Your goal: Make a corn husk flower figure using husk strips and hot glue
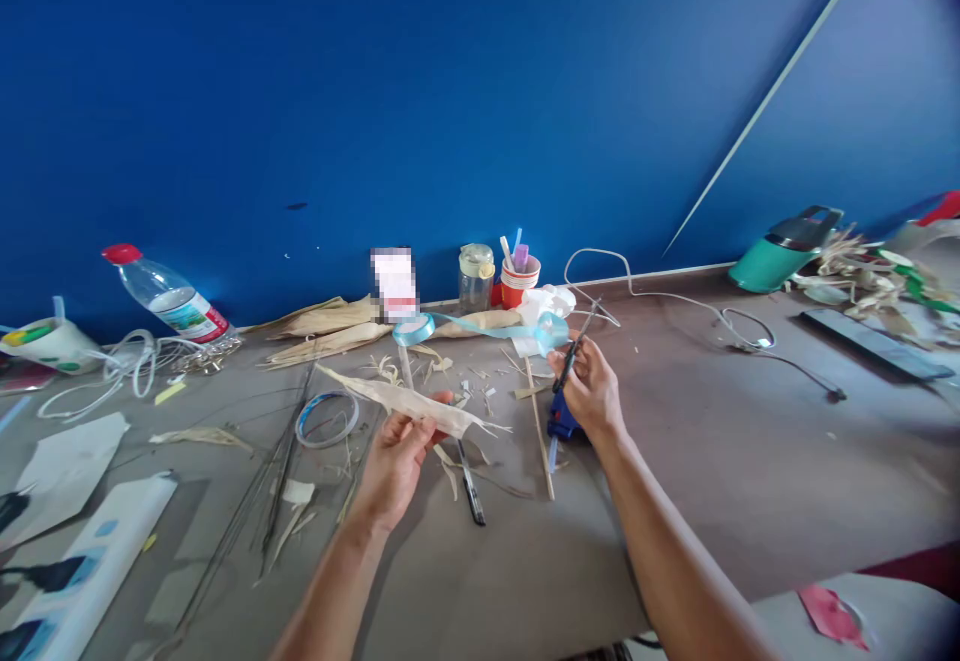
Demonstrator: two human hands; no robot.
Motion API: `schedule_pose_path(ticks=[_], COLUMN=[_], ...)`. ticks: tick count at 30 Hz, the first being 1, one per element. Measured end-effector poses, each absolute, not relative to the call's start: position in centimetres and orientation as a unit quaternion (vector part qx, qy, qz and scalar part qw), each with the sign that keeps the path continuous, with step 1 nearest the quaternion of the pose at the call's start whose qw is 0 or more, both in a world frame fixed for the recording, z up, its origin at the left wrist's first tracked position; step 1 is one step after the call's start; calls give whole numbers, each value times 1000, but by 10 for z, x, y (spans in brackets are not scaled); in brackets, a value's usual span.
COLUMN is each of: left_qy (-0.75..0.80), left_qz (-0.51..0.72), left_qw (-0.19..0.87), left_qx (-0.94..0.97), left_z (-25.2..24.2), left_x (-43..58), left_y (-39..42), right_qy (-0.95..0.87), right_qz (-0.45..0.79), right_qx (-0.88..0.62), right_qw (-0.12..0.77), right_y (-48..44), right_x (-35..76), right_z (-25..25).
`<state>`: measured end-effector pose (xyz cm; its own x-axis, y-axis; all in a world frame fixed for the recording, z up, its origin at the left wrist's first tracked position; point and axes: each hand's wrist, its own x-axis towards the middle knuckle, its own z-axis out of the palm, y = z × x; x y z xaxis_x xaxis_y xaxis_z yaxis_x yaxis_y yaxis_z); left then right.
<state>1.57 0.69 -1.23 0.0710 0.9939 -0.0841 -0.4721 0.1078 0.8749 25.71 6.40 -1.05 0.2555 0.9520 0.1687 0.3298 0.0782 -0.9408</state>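
My left hand pinches a strip of dried corn husk between thumb and fingers, above the table. The husk is pale, with a pointed left end and a frayed right end. My right hand is closed round small, dark scissors, their tip pointing up and away. Just under that hand lies a blue glue gun, partly hidden. A light blue ribbon runs between a roll and a blue loop near my right fingers. Below my left fingers is a black pen.
Husk scraps, thin wires and a tape ring lie on the grey table. Along the blue wall stand a tilted bottle, a glass jar and stacked paper cups. A power strip is at left, a green flask at right.
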Motion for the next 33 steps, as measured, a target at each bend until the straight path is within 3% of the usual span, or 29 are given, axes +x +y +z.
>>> schedule_pose_path(ticks=[5,7,9,11,12,15,18,22,27,33], left_qy=[431,441,451,457,459,470,482,488,472,495], left_qz=[558,560,563,565,565,574,593,621,643,633], left_qw=[618,609,600,591,586,559,528,507,504,477], left_qx=[348,347,345,350,355,371,370,346,331,356], left_z=[-20,-21,-21,-22,-23,-25,-24,-21,-20,-24], left_x=[14,14,13,13,12,11,9,6,0,-4], left_y=[10,12,13,15,15,16,17,19,20,20], right_qy=[-618,-599,-546,-535,-554,-626,-645,-651,-727,-764], right_qz=[165,118,84,162,248,483,557,571,496,459], right_qx=[-670,-668,-645,-590,-557,-463,-410,-412,-439,-424], right_qw=[376,425,528,583,567,400,325,283,183,157], right_y=[54,49,43,37,34,26,20,15,11,5], right_x=[264,267,268,266,263,246,227,214,209,202], right_z=[-5,1,6,10,11,12,12,7,-5,-2])
